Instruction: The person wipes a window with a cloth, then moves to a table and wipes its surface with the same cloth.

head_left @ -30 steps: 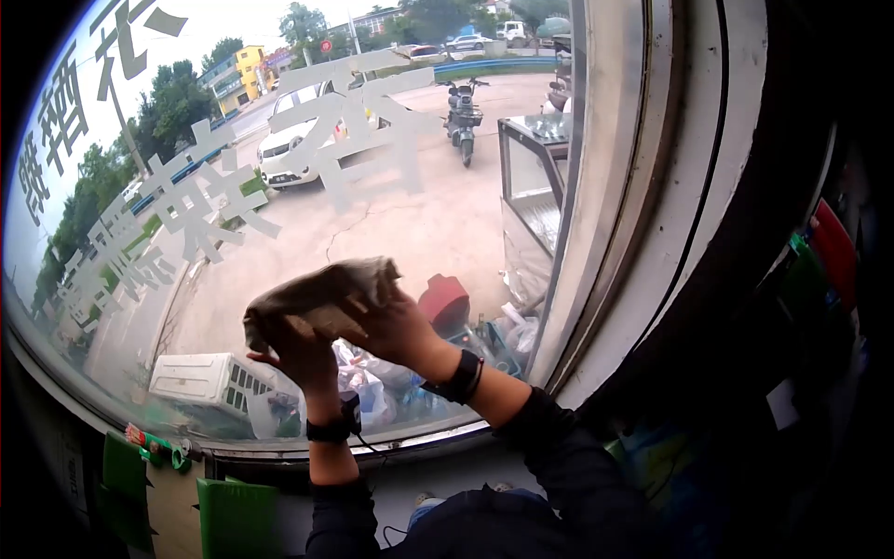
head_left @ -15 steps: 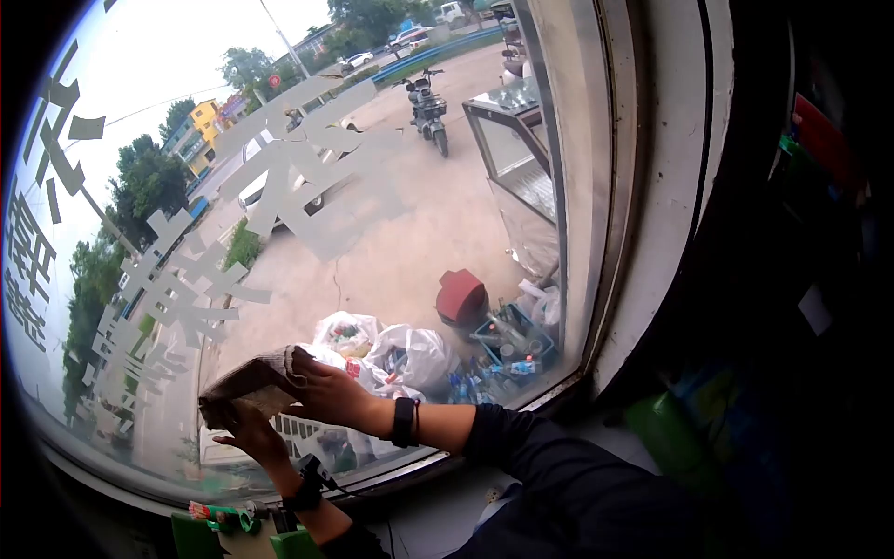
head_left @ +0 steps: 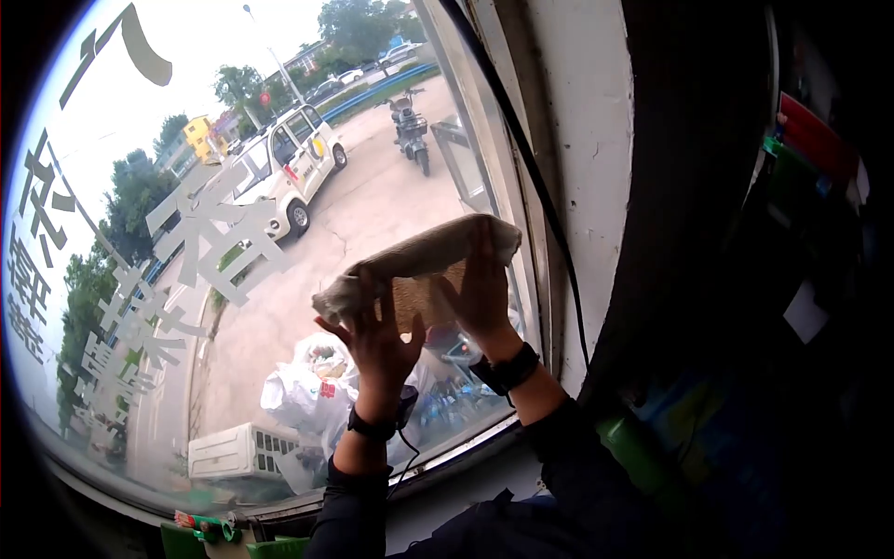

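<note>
A folded grey-brown cloth (head_left: pixel 424 247) lies up against the large window pane (head_left: pixel 363 214), its thick upper edge slanting up to the right. My left hand (head_left: pixel 380 345) holds the cloth's lower left part, fingers pointing up and thumb apart. At the right end, my right hand (head_left: pixel 484 298) holds the cloth with its fingers stretched up along it. Some fingertips are hidden in the folds. Both wrists wear black bands, and a thin cable hangs from the left one. Grey lettering (head_left: pixel 209 233) is stuck on the glass left of my hands.
A black cable (head_left: pixel 531 158) runs down beside the white window frame (head_left: pixel 596 149). Below the pane are a sill and a green item with red tips (head_left: pixel 200 524). Outside stand white bags (head_left: pixel 312 382), bottles, a white slatted box (head_left: pixel 242 452), a scooter (head_left: pixel 410 132) and a white vehicle (head_left: pixel 289 168).
Both hands and the cloth have moved right and upward across the glass. The view has shifted, so the white vehicle shows more fully and the black cable has come into sight.
</note>
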A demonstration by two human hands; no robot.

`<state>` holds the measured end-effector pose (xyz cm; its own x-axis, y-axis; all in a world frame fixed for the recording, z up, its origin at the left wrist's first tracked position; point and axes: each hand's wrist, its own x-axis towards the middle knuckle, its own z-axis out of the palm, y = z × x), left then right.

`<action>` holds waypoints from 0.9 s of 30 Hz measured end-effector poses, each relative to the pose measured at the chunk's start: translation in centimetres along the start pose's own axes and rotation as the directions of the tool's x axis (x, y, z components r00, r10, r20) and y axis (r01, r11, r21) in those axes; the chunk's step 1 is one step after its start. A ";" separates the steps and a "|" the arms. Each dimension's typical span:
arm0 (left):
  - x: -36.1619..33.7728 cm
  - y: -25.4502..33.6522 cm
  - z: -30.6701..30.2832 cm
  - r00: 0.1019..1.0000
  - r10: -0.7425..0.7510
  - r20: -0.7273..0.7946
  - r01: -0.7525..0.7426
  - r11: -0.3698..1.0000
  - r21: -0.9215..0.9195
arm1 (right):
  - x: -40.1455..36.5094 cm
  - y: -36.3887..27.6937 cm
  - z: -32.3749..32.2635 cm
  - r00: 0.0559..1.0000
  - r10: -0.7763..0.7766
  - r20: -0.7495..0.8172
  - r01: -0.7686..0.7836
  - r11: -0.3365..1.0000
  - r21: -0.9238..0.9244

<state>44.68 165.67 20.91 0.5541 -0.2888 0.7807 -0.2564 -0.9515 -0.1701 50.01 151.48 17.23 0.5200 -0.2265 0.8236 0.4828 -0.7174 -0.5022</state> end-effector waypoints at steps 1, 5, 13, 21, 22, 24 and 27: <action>-0.3 1.4 1.2 0.999 0.012 0.052 -0.009 0.999 -0.047 | -0.5 1.5 -0.4 0.999 -0.011 -0.039 0.009 0.999 -0.038; -2.3 4.5 4.0 0.984 0.008 0.176 0.019 0.989 -0.147 | -3.4 4.9 -1.1 0.992 0.012 -0.122 -0.004 0.998 0.068; -8.3 -5.1 0.5 0.980 -0.189 0.067 0.184 0.980 0.078 | -6.0 -4.3 3.5 0.991 -0.131 0.014 0.127 0.978 0.167; -20.5 -22.9 -6.1 0.885 -0.465 0.034 0.427 0.839 0.338 | -16.9 -21.1 15.6 0.876 -0.456 0.161 0.461 0.888 0.006; -22.2 -25.0 -6.7 0.863 -0.504 0.029 0.462 0.813 0.355 | -17.8 -23.4 16.4 0.870 -0.474 0.138 0.468 0.881 0.073; -26.2 -29.6 -7.3 0.806 -0.591 -0.038 0.572 0.760 0.307 | -20.2 -27.9 18.2 0.868 -0.451 0.207 0.364 0.863 0.351; -33.6 -36.5 -7.0 0.665 -0.746 -0.039 0.744 0.656 0.128 | -25.6 -32.3 22.3 0.774 -0.601 0.200 0.467 0.755 0.460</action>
<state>29.92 210.88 5.14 0.5290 0.5220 0.6691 0.3455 -0.8526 0.3920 36.79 195.15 6.46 0.2531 0.3871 0.8866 0.9316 -0.3445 -0.1155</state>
